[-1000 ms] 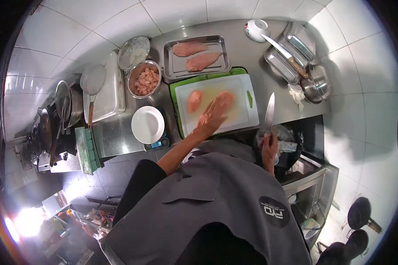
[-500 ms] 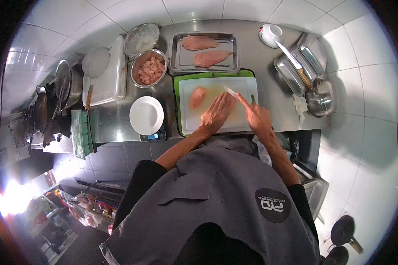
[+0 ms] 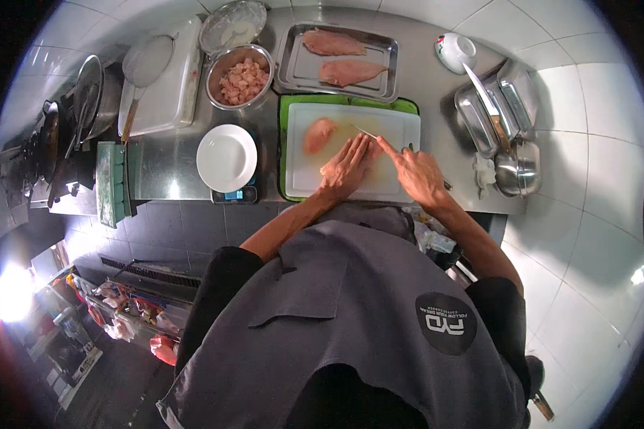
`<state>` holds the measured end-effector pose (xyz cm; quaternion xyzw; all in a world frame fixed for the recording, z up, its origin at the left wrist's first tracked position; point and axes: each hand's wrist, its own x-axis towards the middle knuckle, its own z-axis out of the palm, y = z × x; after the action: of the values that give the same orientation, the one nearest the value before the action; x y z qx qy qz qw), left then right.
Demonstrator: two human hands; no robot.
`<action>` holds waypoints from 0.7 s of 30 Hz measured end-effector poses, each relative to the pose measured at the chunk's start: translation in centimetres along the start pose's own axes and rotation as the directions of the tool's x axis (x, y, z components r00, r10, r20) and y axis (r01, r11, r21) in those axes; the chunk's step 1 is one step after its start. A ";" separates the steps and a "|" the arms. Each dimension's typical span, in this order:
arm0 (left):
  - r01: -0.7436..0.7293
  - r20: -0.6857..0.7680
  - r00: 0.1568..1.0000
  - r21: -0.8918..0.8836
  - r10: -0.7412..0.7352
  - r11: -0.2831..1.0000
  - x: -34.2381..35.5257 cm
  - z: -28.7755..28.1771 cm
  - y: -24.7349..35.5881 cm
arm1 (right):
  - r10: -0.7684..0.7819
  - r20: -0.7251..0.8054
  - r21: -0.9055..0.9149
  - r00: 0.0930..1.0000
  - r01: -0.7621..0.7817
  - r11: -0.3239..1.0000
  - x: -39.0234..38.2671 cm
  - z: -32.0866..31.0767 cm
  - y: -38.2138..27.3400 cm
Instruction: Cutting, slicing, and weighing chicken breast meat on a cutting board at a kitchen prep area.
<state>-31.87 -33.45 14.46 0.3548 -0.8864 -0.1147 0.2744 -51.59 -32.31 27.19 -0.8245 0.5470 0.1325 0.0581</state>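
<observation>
On the white cutting board (image 3: 304, 175) my left hand (image 3: 345, 171) lies flat with its fingers stretched out, pressing down on a piece of raw chicken breast (image 3: 376, 149) that it mostly covers. My right hand (image 3: 418, 176) is closed round a knife (image 3: 365, 132), index finger extended along it. The blade points up and left, its tip just beyond the left fingertips. Most of the handle is hidden in the palm. Another raw chicken piece (image 3: 320, 135) rests at the board's left, apart from both hands. Beneath the board, a green mat (image 3: 285, 121) shows at the edges.
Behind the board, a metal tray (image 3: 300, 82) holds two flat chicken pieces. A steel bowl (image 3: 211, 84) of cut chicken stands to its left. A white plate (image 3: 227, 157) sits on a digital scale (image 3: 240, 194). At right, another knife (image 3: 488, 100) lies across metal containers (image 3: 472, 118).
The view has shifted, so the counter appears higher. The knife tip has swung left, and the blade lies lower across the left fingertips. My left hand stays flat on the chicken.
</observation>
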 end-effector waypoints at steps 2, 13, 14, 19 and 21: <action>0.012 0.052 0.999 -0.017 -0.011 1.000 -0.1 -0.4 0.1 | -0.011 0.024 0.023 1.000 0.010 1.000 -0.3 -0.2 0.2; 0.131 0.241 0.962 0.023 -0.132 0.991 0.6 0.1 1.0 | 0.122 0.045 0.223 0.991 -0.129 0.966 -1.0 0.7 -0.6; 0.135 0.250 0.959 0.016 -0.135 0.991 0.5 0.2 1.1 | 0.115 0.014 0.249 0.993 -0.115 0.962 -1.1 0.7 -0.7; 0.057 0.217 0.973 0.098 -0.078 0.994 0.5 0.1 1.0 | 0.200 0.045 0.296 0.979 -0.204 0.933 -2.5 1.9 -1.6; 0.075 0.225 0.970 0.060 -0.086 0.995 0.2 -0.1 1.2 | 0.227 -0.023 0.364 0.974 -0.204 0.909 -2.3 1.8 -2.8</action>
<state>-32.62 -32.77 15.10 0.3818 -0.8995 -0.1430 0.1569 -50.14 -28.74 25.94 -0.7383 0.6512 0.0091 0.1752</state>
